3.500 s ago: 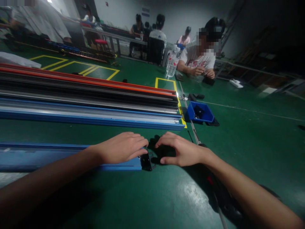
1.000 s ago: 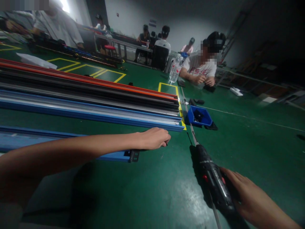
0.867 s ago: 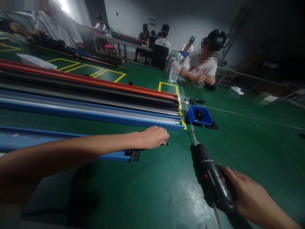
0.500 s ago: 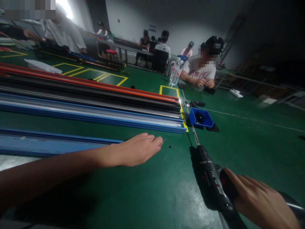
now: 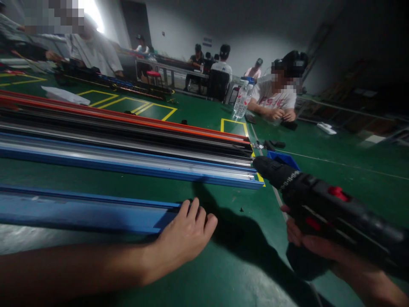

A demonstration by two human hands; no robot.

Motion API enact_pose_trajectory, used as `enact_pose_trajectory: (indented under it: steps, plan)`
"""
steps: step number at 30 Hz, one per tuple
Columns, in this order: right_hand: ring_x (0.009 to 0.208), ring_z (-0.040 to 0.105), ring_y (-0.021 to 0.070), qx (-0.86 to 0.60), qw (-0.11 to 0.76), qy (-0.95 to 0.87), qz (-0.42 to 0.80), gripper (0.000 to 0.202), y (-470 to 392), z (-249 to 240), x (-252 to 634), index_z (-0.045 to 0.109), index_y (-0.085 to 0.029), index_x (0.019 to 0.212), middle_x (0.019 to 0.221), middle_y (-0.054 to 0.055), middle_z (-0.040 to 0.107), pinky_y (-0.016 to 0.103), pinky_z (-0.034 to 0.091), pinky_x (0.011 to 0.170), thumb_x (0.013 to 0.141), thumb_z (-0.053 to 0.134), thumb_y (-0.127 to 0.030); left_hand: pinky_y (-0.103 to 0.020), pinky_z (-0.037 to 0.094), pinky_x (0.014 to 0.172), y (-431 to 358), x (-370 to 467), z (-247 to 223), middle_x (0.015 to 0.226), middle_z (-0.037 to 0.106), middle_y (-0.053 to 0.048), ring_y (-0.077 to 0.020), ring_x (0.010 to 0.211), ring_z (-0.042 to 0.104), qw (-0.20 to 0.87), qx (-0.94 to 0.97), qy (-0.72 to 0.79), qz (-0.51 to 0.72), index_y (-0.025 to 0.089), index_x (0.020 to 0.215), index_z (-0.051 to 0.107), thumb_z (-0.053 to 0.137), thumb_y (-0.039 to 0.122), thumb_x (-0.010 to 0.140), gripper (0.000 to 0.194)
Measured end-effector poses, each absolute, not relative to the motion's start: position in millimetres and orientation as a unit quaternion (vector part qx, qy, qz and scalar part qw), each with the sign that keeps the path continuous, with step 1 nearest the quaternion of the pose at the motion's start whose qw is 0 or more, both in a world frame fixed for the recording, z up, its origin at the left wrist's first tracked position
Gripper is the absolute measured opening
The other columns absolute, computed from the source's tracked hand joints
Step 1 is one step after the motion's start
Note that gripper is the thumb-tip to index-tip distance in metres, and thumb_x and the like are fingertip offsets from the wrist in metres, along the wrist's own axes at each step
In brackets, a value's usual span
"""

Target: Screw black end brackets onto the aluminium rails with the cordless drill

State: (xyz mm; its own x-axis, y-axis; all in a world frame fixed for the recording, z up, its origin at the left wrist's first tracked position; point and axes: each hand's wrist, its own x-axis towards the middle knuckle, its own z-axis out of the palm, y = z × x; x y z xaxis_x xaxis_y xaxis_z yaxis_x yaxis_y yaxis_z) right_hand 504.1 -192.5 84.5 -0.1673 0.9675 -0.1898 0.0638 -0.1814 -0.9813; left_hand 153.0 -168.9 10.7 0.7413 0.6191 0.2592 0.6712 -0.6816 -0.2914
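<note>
My right hand [image 5: 335, 251] is wrapped round the handle of a black power drill [image 5: 322, 204], raised above the green table with its chuck pointing left. My left hand [image 5: 191, 230] rests over the right end of a blue metal profile [image 5: 96, 209], its fingers bent over that end. Beyond it lie another blue profile [image 5: 159, 168], dark profiles and an orange profile [image 5: 128, 113], side by side. A small black piece [image 5: 241, 209] lies on the table right of my left hand.
A blue bin [image 5: 284, 158] sits partly behind the drill. Two plastic bottles [image 5: 241, 102] stand farther back, beside a seated person [image 5: 275, 96]. Another person [image 5: 92, 51] is at the far left. Yellow tape outlines mark the green table [image 5: 198, 281].
My right hand has lifted the drill off the table, and its tip has swung left. My left hand has come nearer and closed over the blue profile's end. The view has shifted slightly.
</note>
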Motion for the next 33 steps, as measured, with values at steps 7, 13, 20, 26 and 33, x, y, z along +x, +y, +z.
enact_pose_trajectory:
  steps: [7,13,20,26,33]
  plan:
    - [0.049,0.048,0.0122,-0.332,0.361,-0.314,0.813,0.048,-156,52,443,0.073,-0.011,0.114,0.063,-0.003,0.051,0.030,0.052,0.055,0.074,0.077,-0.039,-0.052,0.057,0.080,-163,158,14,0.094,0.077,-0.019,-0.0344,0.088,0.073,0.181,-0.925,-0.332,-0.043,0.014,0.120,0.066,0.050,0.023,0.100,0.027]
    - [0.045,0.032,0.0083,-0.298,0.364,-0.223,0.854,0.046,-148,17,450,0.069,-0.010,0.112,0.061,-0.007,0.044,0.024,0.048,0.048,0.080,0.073,-0.042,-0.048,0.057,0.079,-151,154,14,0.091,0.076,-0.017,-0.0315,0.085,0.070,0.185,-0.922,-0.339,-0.038,0.017,0.105,0.066,0.052,0.019,0.096,0.017]
    - [0.040,0.027,0.0068,-0.260,0.363,-0.214,0.869,0.044,-144,15,455,0.067,-0.014,0.108,0.057,-0.009,0.043,0.022,0.046,0.044,0.083,0.073,-0.049,-0.050,0.057,0.080,-147,156,13,0.089,0.076,-0.017,-0.0332,0.084,0.072,0.183,-0.925,-0.328,-0.060,0.016,0.103,0.067,0.051,0.019,0.095,0.018]
    - [0.036,0.023,0.0059,-0.251,0.363,-0.215,0.871,0.046,-156,7,462,0.063,-0.018,0.105,0.055,-0.012,0.037,0.020,0.044,0.041,0.084,0.072,-0.058,-0.049,0.057,0.080,-143,154,14,0.095,0.076,-0.018,-0.0325,0.086,0.072,0.164,-0.930,-0.325,-0.052,0.015,0.106,0.066,0.049,0.018,0.097,0.020]
    - [0.039,0.024,0.0060,-0.238,0.390,-0.220,0.862,0.044,-160,9,467,0.069,-0.016,0.109,0.057,-0.010,0.039,0.021,0.046,0.044,0.086,0.075,-0.053,-0.044,0.055,0.071,-131,157,20,0.083,0.070,-0.013,-0.0285,0.075,0.067,0.190,-0.920,-0.338,-0.052,0.015,0.097,0.063,0.048,0.011,0.096,0.016]
